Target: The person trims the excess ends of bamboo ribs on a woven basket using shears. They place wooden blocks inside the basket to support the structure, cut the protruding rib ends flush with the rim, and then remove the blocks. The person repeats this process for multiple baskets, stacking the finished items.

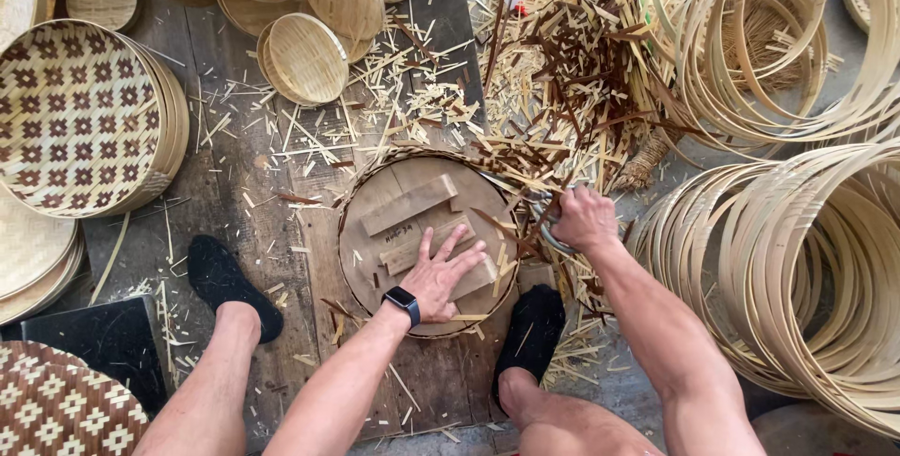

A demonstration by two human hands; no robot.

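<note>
Open boards left of the round form leave room to pass, while hoops crowd the right, offcuts the front, and trays the far left.

The round form under the left hand is matt, worn wood with pale wooden blocks on it, ringed by woven bamboo strips. The floor is rough grey planks strewn with dry bamboo slivers. Right, the hoops are smooth pale bamboo; far left, the patterned tray is woven matt cane.
</note>
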